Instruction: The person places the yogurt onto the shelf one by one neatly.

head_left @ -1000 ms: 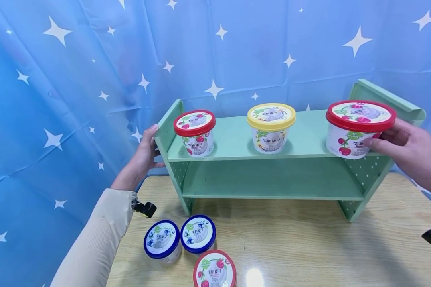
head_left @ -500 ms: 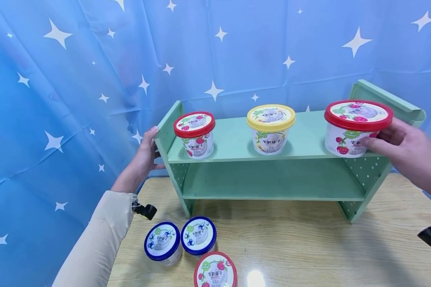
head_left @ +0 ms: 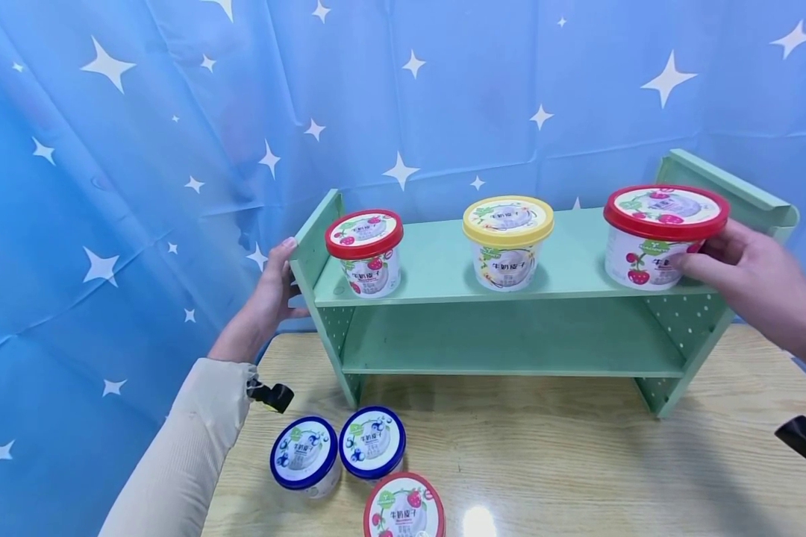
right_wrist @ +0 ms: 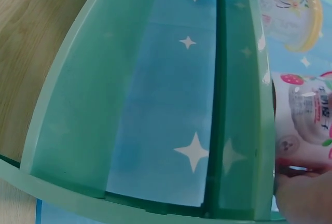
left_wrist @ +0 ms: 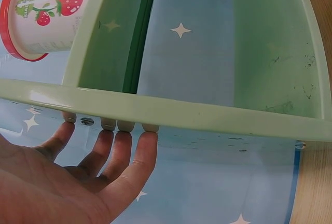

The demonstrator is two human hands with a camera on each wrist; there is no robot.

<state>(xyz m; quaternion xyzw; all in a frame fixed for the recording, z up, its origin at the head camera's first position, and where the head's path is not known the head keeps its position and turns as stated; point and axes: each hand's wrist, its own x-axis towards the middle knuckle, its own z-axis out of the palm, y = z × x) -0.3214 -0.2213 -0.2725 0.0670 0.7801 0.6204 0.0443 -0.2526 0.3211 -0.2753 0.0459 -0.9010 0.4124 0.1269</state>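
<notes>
On the right of the green shelf's top board, my right hand [head_left: 752, 276] grips a red-lidded strawberry tub [head_left: 645, 257], thumb across its front. In the right wrist view that tub [right_wrist: 303, 115] appears at the right edge, only part of the hand [right_wrist: 306, 195] showing. My left hand [head_left: 269, 287] touches the outer face of the shelf's left side panel. The left wrist view shows the hand [left_wrist: 88, 182] with its fingertips against the green panel [left_wrist: 207, 115]. Another strawberry tub [head_left: 366, 257] and a yellow-lidded tub [head_left: 507, 246] stand on the top board.
The two-tier green shelf [head_left: 510, 335] stands on a wooden table [head_left: 544, 455]. Two blue-lidded blueberry tubs [head_left: 304, 453] [head_left: 372, 442] and one more red-lidded tub [head_left: 404, 507] sit in front of it, at left. Behind hangs a blue star-patterned curtain [head_left: 470, 89].
My right hand has shifted slightly left with the strawberry tub, which sits a little farther back. The left hand stays at the side panel.
</notes>
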